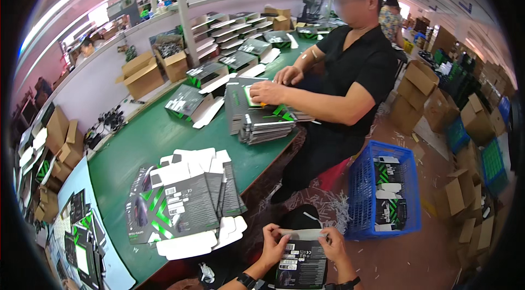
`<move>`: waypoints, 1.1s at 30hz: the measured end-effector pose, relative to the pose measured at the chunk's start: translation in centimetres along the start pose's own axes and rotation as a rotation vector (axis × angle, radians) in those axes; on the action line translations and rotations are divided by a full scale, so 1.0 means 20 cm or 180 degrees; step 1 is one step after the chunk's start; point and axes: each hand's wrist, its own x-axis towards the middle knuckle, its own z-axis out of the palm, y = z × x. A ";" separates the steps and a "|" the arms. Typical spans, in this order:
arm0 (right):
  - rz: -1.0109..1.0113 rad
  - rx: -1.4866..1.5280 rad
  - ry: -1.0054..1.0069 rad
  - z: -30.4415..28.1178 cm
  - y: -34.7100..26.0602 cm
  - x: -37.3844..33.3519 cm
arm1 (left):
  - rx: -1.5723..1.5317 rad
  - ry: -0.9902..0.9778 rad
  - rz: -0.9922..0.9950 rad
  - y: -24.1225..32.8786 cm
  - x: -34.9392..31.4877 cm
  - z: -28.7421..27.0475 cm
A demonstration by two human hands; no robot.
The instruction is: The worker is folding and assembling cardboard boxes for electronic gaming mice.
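Observation:
Low in the head view, over my lap, I hold a black printed carton (302, 266) with a pale flap at its top edge. My left hand (272, 243) pinches the upper left corner, thumb on the front. At the upper right corner, my right hand (332, 246) grips the same flap, its thumb on the face. Both hands are closed on the carton, and its lower end runs toward the picture's edge. To my left, a pile of flat black-and-green cartons (188, 202) with white flaps lies on the green table (117, 164).
Across the table corner, a co-worker in black (355, 65) handles a stack of flat cartons (262, 120). A blue crate (355, 202) with cartons stands on the floor at my right, near paper scraps (328, 210). Folded boxes (194, 104) line the table's far part.

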 end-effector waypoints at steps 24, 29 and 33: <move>0.1567 0.1421 0.0010 0.05 0.04 -0.01 | 0.0213 -0.0615 -0.0913 -0.02 -0.01 -0.15; 0.1742 0.1577 0.0103 0.03 -0.06 -0.02 | 0.1108 -0.0481 -0.0189 -0.04 -0.06 -0.12; 0.1712 0.1579 0.0008 0.04 -0.09 -0.07 | 0.0927 -0.0389 -0.0249 -0.04 -0.08 -0.12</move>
